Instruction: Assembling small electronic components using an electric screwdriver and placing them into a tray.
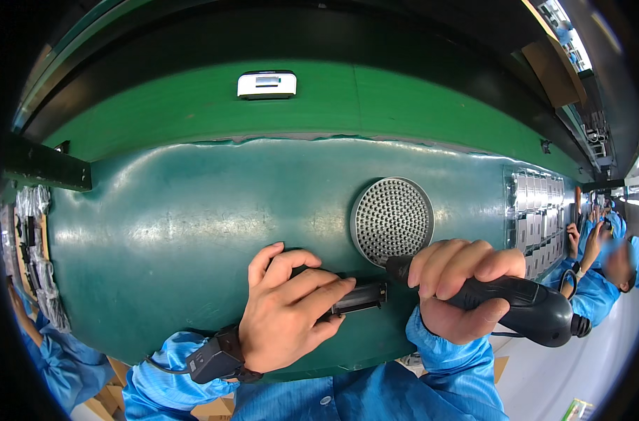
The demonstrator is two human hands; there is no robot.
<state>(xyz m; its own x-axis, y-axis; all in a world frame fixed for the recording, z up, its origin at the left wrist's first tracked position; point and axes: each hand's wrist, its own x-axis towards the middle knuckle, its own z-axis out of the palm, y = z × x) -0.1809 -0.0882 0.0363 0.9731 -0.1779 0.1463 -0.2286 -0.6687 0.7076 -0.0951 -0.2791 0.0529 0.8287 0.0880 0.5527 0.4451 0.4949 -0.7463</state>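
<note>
- The black housing (pixel 365 297) lay toward the near edge of the table (pixel 193 281); pressure on its free end could have twisted it.
- Long axis: roughly along that edge, free end rightward.
- Left hand (pixel 291 309): half-curled, gripping its left end.
- Right hand (pixel 467 281): wrapped around a black electric screwdriver (pixel 533 306).

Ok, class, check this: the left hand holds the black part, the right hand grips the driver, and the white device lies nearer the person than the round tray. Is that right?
Not quite: the head view shows the white device farther from the person than the round tray. The left hand holds the black part; the right hand grips the driver.
</note>
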